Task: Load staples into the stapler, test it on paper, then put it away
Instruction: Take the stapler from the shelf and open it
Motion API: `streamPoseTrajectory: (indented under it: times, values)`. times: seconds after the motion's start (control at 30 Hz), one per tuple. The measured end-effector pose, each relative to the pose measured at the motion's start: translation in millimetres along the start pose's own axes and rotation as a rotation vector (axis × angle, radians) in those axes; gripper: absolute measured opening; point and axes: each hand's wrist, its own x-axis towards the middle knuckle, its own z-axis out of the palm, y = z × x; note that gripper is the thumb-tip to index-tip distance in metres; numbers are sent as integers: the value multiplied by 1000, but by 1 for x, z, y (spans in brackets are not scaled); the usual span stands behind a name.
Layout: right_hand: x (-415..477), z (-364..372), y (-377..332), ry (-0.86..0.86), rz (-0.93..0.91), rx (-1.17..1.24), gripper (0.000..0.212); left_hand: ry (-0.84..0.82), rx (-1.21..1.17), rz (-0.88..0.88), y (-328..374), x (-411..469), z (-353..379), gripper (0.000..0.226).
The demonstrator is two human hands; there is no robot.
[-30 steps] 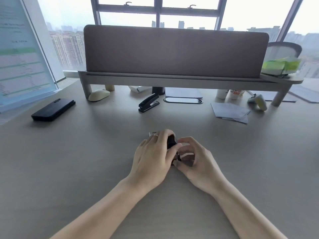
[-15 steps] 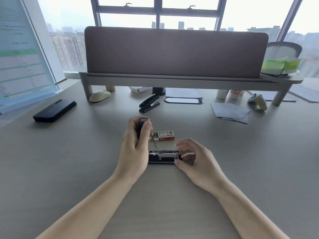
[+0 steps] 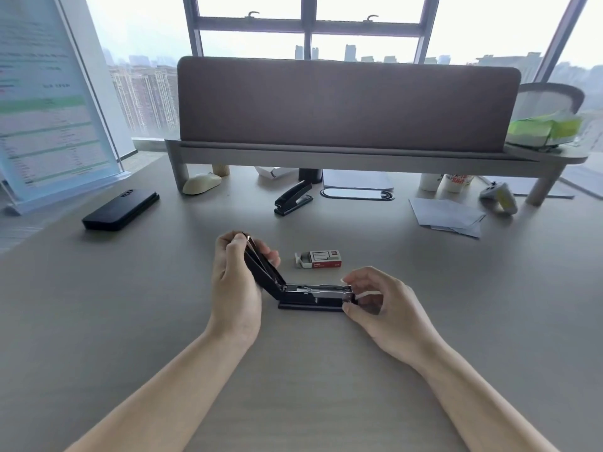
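While the left hand (image 3: 236, 288) grips the raised lid of the black metal stapler (image 3: 310, 303) on the grey desk (image 3: 130, 305), the right hand (image 3: 381, 301) pinches its front end. Just behind lies a red-and-white cardboard staple box (image 3: 321, 259), its tray slid partly out and its contents unclear.

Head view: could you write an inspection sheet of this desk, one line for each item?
Surface: grey desk.
Job's things: stapler flat on it, lid swung up, rail exposed; staple box behind, drawer partly out; paper sheets far right.
Clutter: second stapler, phone, mouse, game controller.
Grippers: left hand grips the lid; right hand pinches the front end.
Cables: nothing seen.
Surroundings: partition on a shelf, window behind.
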Motion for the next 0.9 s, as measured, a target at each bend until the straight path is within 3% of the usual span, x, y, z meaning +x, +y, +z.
streamPoseTrajectory:
  times: [0.33,0.73,0.8,0.9]
  values:
    - [-1,-1,1,-4,2,-8,29,165,-202,-207,13,3,-19,27]
    - [-2,-1,1,-3,-3,8,30,255,-22,-196,20,12,-30,33]
    - [-3,0,0,5,-3,16,30,276,213,-67,22,17,-32,29]
    - [-4,-1,1,22,5,43,29,192,568,302,37,26,-23,19]
